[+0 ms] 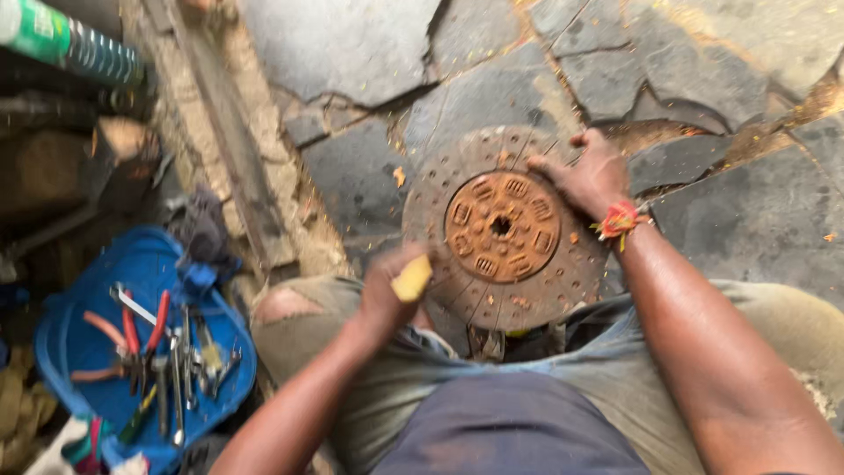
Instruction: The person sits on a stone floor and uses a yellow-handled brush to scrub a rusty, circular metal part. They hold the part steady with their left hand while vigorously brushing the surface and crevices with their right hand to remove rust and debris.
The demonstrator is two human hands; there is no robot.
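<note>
A: What was in the blue tray [66, 339]?
B: Pliers [132, 339] and wrenches [180, 378].
A: And the hands?
B: The right hand [591, 176] gripped the rusty disc [503, 230] before the knees; the left hand [384, 290] closed around a yellow piece [411, 278].

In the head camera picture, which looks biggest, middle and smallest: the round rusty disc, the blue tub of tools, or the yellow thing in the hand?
1. Round rusty disc and blue tub: they look about alike, and the tub runs off the picture's edge, so I won't rank them.
2. Yellow thing, held in the left hand: clearly smallest.
</note>
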